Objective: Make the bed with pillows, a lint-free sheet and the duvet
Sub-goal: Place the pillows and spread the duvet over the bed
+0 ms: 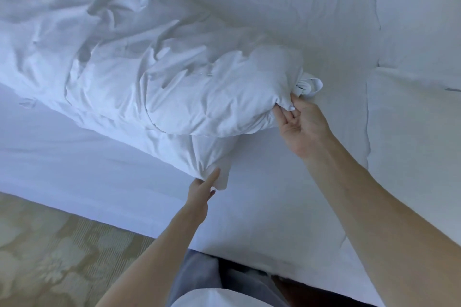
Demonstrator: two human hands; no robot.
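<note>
Left hand [202,185] and right hand [300,123] each pinch a duvet [149,77] corner; pulling both evenly toward the pillow [419,20] should spread it flat.

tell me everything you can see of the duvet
The duvet is white, puffy and heavily creased, and looks like soft cotton. It lies bunched and folded over itself in a long heap across the sheet, not yet spread out. The left hand pinches the corner of the lower layer. The right hand grips the corner of the upper layer, where a white fabric tie sticks out.
</note>
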